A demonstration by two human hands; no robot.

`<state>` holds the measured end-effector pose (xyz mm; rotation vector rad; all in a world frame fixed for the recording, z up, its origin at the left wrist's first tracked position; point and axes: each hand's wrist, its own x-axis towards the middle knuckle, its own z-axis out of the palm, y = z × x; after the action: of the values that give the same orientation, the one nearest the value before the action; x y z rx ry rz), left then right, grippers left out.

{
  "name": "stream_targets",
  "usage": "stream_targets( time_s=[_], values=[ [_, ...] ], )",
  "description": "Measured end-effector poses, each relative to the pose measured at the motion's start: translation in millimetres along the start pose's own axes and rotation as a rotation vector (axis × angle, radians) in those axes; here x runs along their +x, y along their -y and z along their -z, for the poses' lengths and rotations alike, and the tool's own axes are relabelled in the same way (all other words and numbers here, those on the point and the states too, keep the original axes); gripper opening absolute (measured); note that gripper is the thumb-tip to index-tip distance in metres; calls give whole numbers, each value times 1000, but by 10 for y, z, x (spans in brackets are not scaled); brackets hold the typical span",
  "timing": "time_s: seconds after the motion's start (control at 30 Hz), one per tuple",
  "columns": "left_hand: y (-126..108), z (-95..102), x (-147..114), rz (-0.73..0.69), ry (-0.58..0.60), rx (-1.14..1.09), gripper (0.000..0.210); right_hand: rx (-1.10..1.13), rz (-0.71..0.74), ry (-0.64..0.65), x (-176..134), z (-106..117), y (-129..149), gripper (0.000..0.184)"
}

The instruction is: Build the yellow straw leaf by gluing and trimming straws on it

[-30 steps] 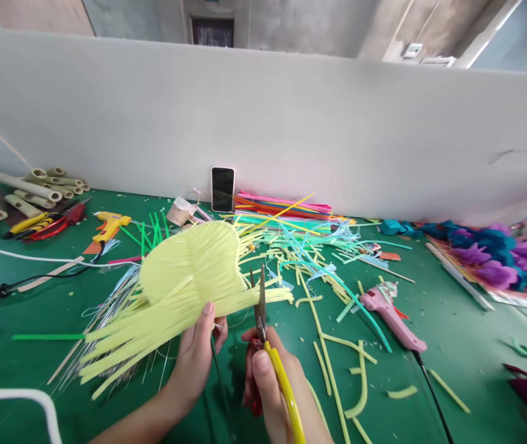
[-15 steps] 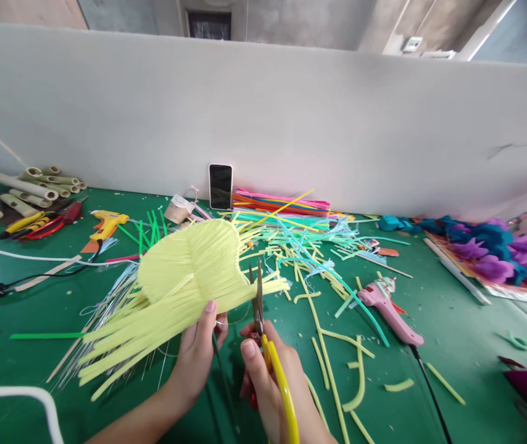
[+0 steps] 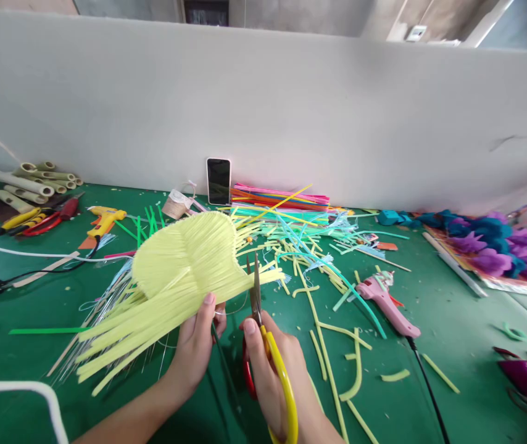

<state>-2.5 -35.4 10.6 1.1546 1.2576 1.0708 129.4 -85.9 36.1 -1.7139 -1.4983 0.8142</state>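
Note:
My left hand [image 3: 199,333] is closed on the lower edge of a pale yellow-green leaf-shaped piece made of pipe cleaners [image 3: 184,253]. Long loose strands fan out from it to the lower left, and shorter ends stick out to the right. A thin dark green stem [image 3: 221,348] runs down beside my left fingers. In my right hand [image 3: 273,370] is a pair of scissors [image 3: 255,296] with one yellow and one red handle loop. Their blades point up, slightly apart, around the strand ends at the piece's right side.
Cut pipe cleaner pieces [image 3: 360,370] litter the green table. Behind them are a coloured pipe cleaner bundle [image 3: 282,198] and an upright phone [image 3: 218,182]. A pink glue gun [image 3: 388,305] lies right; a yellow one [image 3: 106,220], pliers [image 3: 25,221] and bamboo tubes [image 3: 27,185] lie left.
The view has shifted slightly, so most things sit a little higher and further left. The red handle loop shows more clearly beside my right fingers. Both holds are the same.

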Motion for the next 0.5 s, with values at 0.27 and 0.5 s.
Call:
stream_targets(
  time_s=[0.27, 0.5],
  values=[
    [69, 34, -14, 11, 9, -60, 49, 45, -12, 44, 10, 10, 31, 41],
    [96, 23, 14, -3, -4, -89, 52, 44, -20, 16, 20, -66, -51, 39]
  ],
)
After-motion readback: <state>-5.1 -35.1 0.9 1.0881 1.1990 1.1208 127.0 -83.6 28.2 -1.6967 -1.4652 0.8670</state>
